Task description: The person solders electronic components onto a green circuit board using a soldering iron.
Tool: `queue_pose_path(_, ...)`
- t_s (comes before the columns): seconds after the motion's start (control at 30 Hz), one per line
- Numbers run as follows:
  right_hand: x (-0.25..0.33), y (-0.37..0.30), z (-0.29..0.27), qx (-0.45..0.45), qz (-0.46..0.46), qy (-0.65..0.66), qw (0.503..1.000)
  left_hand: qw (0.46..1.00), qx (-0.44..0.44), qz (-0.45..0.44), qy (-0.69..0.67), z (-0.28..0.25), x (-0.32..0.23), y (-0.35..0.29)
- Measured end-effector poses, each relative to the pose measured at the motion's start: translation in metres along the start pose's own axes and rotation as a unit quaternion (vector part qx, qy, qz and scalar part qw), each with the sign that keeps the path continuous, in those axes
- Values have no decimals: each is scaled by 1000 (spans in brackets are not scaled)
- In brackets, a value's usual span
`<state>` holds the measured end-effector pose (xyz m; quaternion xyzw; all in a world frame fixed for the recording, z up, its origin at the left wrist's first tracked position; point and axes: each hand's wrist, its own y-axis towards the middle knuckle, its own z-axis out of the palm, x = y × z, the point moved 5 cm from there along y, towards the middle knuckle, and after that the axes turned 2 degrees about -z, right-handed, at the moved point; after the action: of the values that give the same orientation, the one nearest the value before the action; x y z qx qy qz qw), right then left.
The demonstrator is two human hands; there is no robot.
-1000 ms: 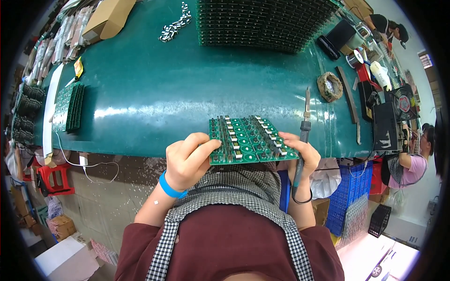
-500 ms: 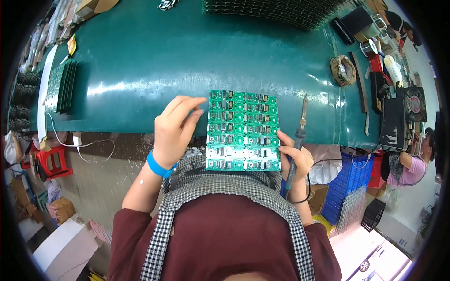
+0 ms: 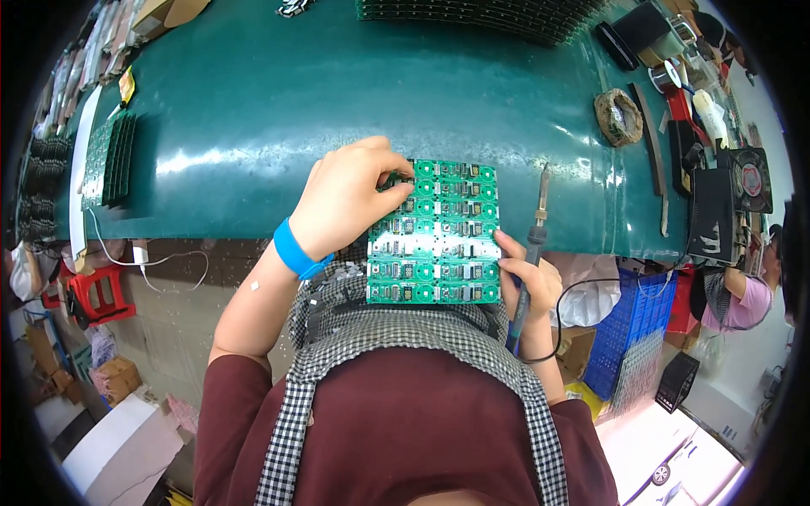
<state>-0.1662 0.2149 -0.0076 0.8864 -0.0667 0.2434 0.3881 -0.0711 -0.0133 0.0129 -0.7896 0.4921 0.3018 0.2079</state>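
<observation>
Circuit board (image 3: pixel 434 240), one, green, held at the six o'clock edge of the green surface (image 3: pixel 295 101). Left hand (image 3: pixel 350 194): grip over the board's ten o'clock corner, thumb and finger nearly together, cannot tell whether on anything. Right hand (image 3: pixel 538 287): grip closed round soldering iron (image 3: pixel 537 236), tip toward twelve o'clock, fingers touching board's three o'clock edge.

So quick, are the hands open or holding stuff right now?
Left hand: bent fingers at the green board's far left corner; grip cannot be told.
Right hand: closed, holding the soldering iron and the board's right edge.
</observation>
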Motion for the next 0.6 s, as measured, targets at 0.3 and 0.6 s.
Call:
queue_pose_path(0.3, 0, -2, 0, 0, -5, -4, 1000, 999, -20, 3, 49, 1, -6, -3)
queue_pose_path(0.6, 0, -1, 0, 5, 11, -2, 1000, 979, -130, -36, -155, -11, 26, -21)
